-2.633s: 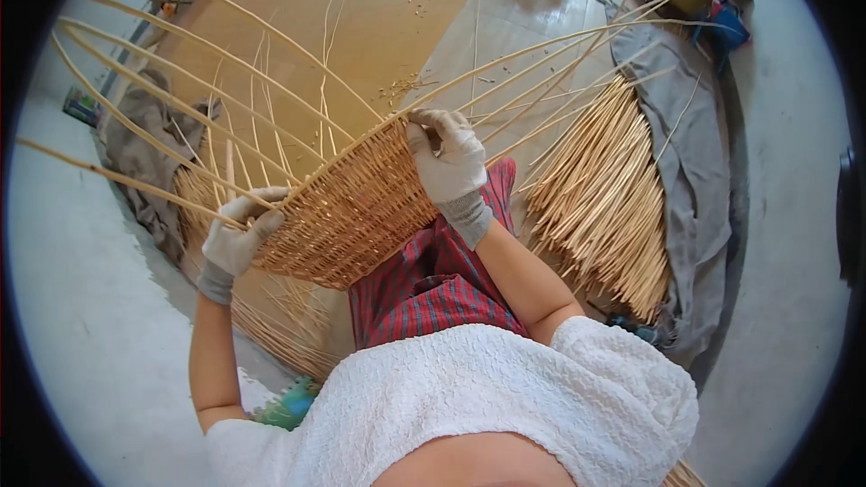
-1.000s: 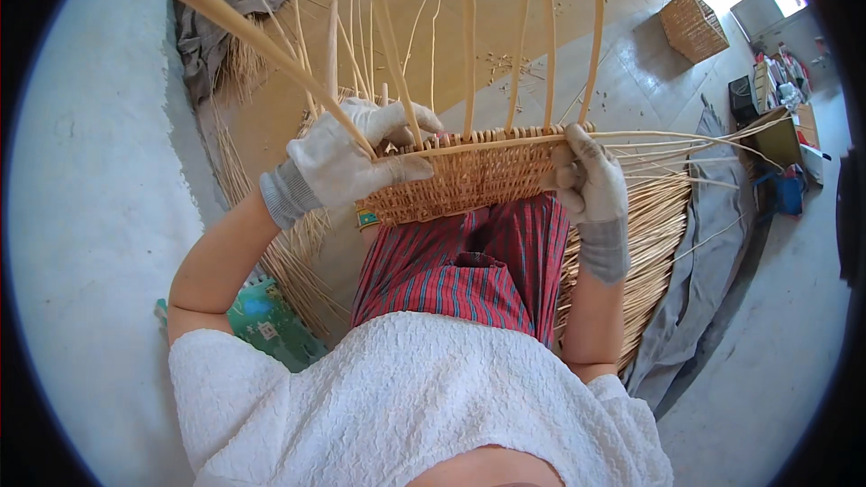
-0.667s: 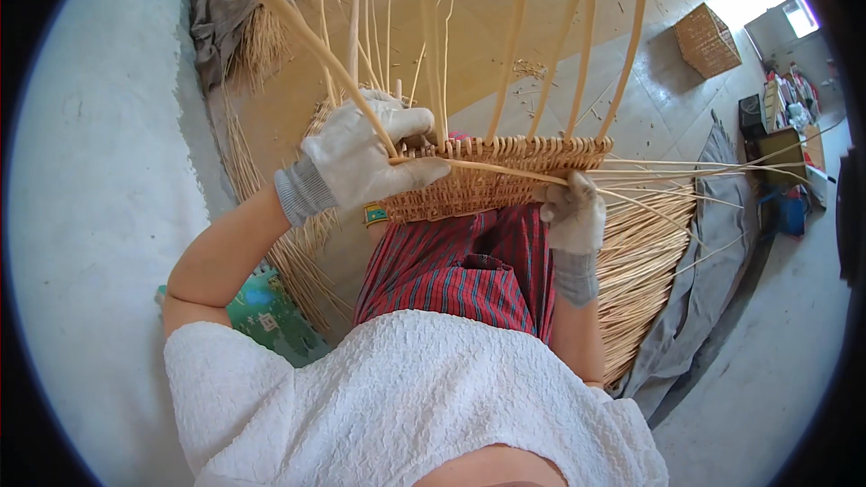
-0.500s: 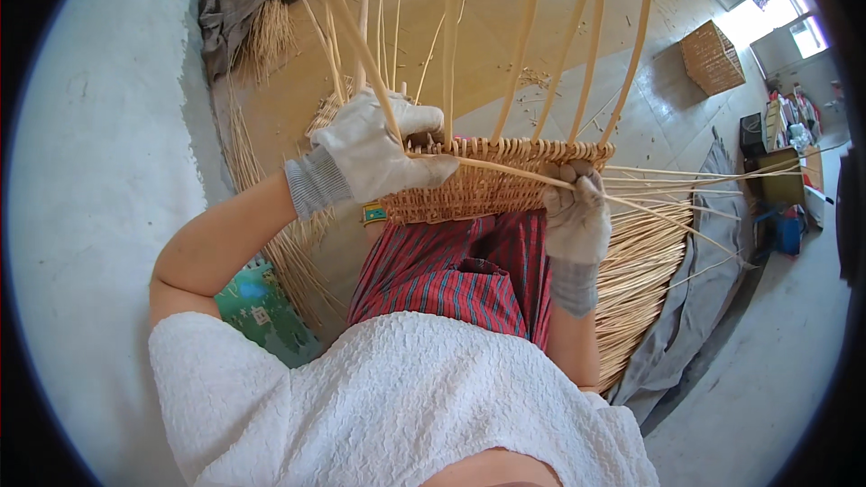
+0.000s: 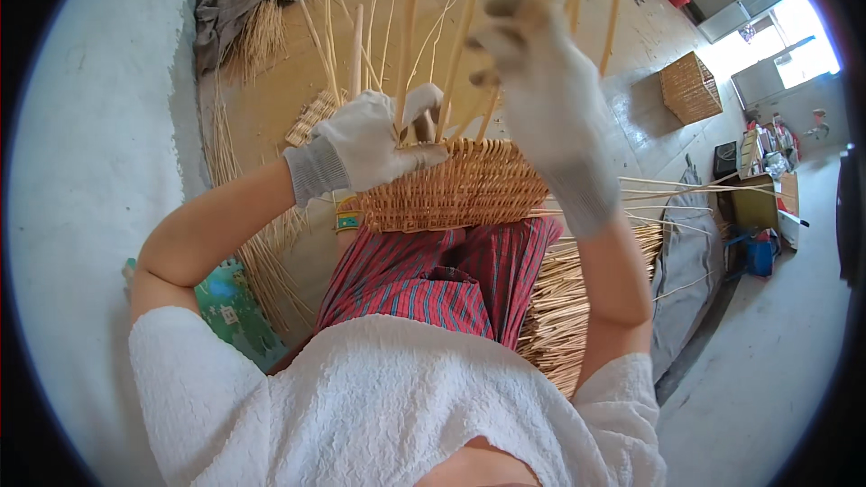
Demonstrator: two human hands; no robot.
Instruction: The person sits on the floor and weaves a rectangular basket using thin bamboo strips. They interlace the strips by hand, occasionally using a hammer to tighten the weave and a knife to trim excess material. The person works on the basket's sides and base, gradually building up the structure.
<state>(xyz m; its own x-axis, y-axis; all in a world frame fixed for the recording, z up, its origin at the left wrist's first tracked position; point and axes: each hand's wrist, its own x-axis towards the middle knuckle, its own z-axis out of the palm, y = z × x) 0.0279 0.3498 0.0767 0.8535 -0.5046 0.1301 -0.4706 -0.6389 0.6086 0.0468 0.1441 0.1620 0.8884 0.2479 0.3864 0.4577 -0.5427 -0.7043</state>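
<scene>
A half-woven wicker basket (image 5: 451, 189) rests across my lap, its tall pale stakes (image 5: 465, 36) rising from the upper edge. My left hand (image 5: 374, 140), in a white work glove, is closed at the basket's left end, thumb along the rim and fingers around the base of a stake. Above the basket's right part, my gloved right hand (image 5: 546, 81) is raised among the stakes. It is blurred, but its fingers stand apart and I see nothing held in them. The far side of the rim near it is partly hidden by this hand.
A bundle of cut rods (image 5: 582, 307) lies at my right by a grey cloth (image 5: 690, 261). Another finished-looking basket (image 5: 690, 88) stands farther right. Loose rods and a green board (image 5: 236, 307) are at my left, near the wall (image 5: 99, 171). A cloth-covered bundle (image 5: 239, 9) lies beyond.
My right hand has left the thin rod at the basket's right end and risen up and left among the stakes. My left hand stays at the left end; the stakes lean differently.
</scene>
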